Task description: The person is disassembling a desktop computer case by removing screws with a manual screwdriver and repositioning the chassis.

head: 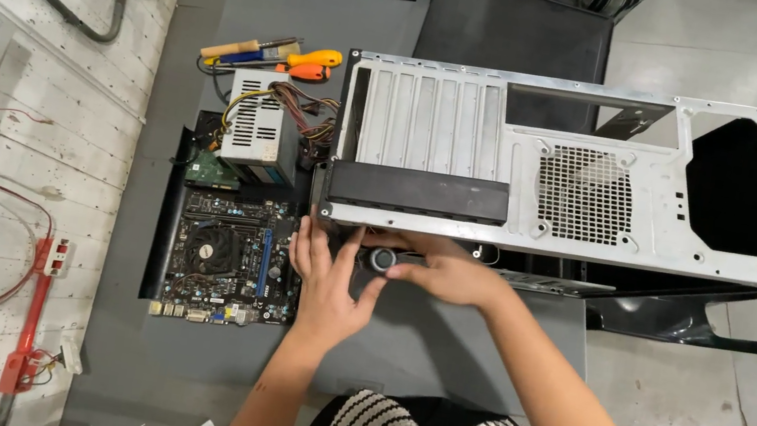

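Observation:
A bare metal computer case stands upright on the grey table, its rear panel facing me. My left hand is pressed flat at the case's lower near edge, fingers spread. My right hand reaches in under the same edge and is curled around a small round black part, which my left thumb also touches. A black strip runs along the case's lower left.
A motherboard lies left of my hands, with a power supply and its wire bundle behind it. Screwdrivers and a brush lie further back. A black side panel and a black chair sit around the case.

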